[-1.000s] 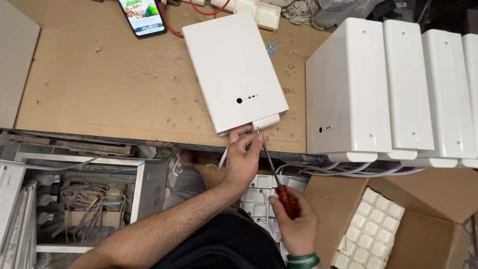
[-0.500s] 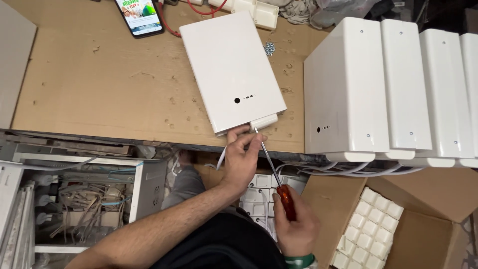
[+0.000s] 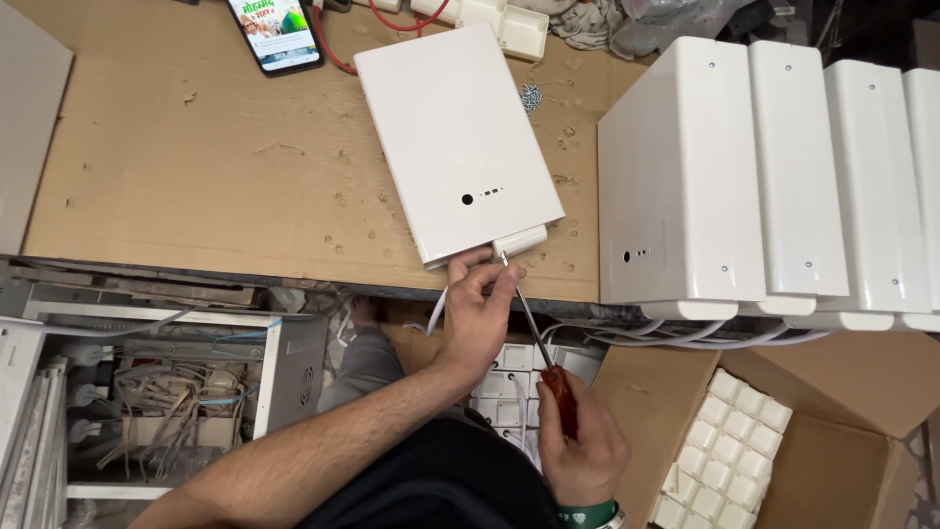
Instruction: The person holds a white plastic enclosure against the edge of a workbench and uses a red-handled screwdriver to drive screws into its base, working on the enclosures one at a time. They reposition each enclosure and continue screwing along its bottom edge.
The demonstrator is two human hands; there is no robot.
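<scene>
A flat white plastic box (image 3: pixel 452 137) lies tilted on the wooden worktop (image 3: pixel 215 176), with a small white end piece (image 3: pixel 519 241) at its near corner. My left hand (image 3: pixel 475 313) pinches at that near edge, fingertips against the end piece and the screwdriver's tip. My right hand (image 3: pixel 578 456) grips a red-handled screwdriver (image 3: pixel 540 353), whose metal shaft points up to the end piece. A white cable hangs down beside my left hand.
Several upright white boxes (image 3: pixel 764 176) stand in a row at the right. A phone (image 3: pixel 276 31) with a lit screen lies at the back. A cardboard carton (image 3: pixel 783 441) of small white parts sits lower right. An open cabinet full of wiring (image 3: pixel 166 382) is lower left.
The view has shifted slightly. My right hand has lowered a little with the screwdriver, its tip staying at the end piece. My left hand keeps its pinch.
</scene>
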